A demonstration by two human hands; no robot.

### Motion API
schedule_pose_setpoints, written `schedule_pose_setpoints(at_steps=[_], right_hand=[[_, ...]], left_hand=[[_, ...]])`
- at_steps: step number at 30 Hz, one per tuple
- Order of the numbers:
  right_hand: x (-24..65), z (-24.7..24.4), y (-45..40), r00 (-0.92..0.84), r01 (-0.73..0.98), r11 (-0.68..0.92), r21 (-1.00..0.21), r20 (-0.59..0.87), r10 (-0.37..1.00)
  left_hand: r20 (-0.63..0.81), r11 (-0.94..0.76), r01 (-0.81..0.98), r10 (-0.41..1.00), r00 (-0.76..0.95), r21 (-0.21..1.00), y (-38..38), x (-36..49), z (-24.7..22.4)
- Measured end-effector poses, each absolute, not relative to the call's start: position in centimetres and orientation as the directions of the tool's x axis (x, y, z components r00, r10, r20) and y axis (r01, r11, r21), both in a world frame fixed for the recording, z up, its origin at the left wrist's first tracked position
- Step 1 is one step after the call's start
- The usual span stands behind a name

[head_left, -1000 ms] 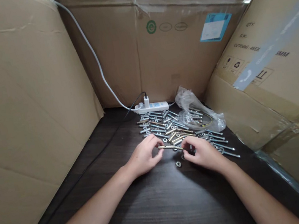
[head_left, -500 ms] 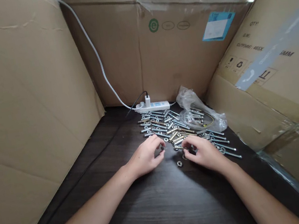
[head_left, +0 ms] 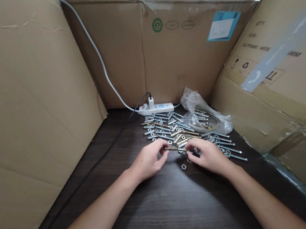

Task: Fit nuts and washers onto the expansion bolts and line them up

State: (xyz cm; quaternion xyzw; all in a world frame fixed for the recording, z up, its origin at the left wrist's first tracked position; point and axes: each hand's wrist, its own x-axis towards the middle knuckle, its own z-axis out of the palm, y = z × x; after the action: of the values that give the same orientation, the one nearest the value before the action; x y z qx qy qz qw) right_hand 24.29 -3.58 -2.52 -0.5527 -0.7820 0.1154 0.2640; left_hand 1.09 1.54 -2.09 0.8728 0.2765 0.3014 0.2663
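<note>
My left hand [head_left: 152, 158] is closed, its thumb and fingertips pinching one end of a thin brownish metal sleeve [head_left: 172, 149]. Facing it, my right hand [head_left: 207, 154] pinches a silvery bolt [head_left: 182, 150], most of which the fingers hide. The sleeve and the bolt point at each other nearly end to end; whether they touch I cannot tell. Just below lies a loose hex nut [head_left: 184, 167] on the dark table. A washer [head_left: 189, 160] shows partly beside my right fingertips.
Rows of bolts, sleeves, nuts and washers [head_left: 162, 132] lie beyond my hands, with more bolts [head_left: 230, 148] to the right. Behind are a clear plastic bag [head_left: 222, 124] and a white power strip [head_left: 159, 108] with cables. Cardboard boxes [head_left: 118, 49] wall in the dark table [head_left: 147, 218].
The sleeve in my left hand has swung out from the fingers and now extends toward the bolt. My right hand has hardly moved.
</note>
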Motion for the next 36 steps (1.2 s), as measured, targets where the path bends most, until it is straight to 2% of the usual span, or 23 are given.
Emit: schedule_pose_setpoints(at_steps=[6, 13, 23, 30, 36], right_hand=[[24.2, -2.5, -3.7, -0.216, 0.801, 0.346, -0.488, 0.304, 0.928], [23.7, -2.3, -3.9, -0.209, 0.804, 0.300, -0.513, 0.229, 0.951], [21.4, -2.7, -4.6, -0.298, 0.644, 0.432, -0.632, 0.313, 0.902], [21.6, -2.7, -4.5, -0.248, 0.638, 0.408, -0.653, 0.327, 0.912], [22.1, -2.8, -4.3, -0.216, 0.593, 0.386, -0.707, 0.322, 0.922]], left_hand=[[0.400, -0.713, 0.290, 0.630, 0.666, 0.639, 1.5, 1.2, -2.2], [0.375, -0.693, 0.314, 0.651, 0.661, 0.649, 1.4, 1.3, -2.3], [0.312, -0.677, 0.324, 0.640, 0.702, 0.660, 1.0, 1.5, -2.1], [0.301, -0.675, 0.330, 0.640, 0.707, 0.660, 1.2, 1.4, -2.2], [0.282, -0.654, 0.417, 0.694, 0.662, 0.631, 1.5, 1.4, -2.2]])
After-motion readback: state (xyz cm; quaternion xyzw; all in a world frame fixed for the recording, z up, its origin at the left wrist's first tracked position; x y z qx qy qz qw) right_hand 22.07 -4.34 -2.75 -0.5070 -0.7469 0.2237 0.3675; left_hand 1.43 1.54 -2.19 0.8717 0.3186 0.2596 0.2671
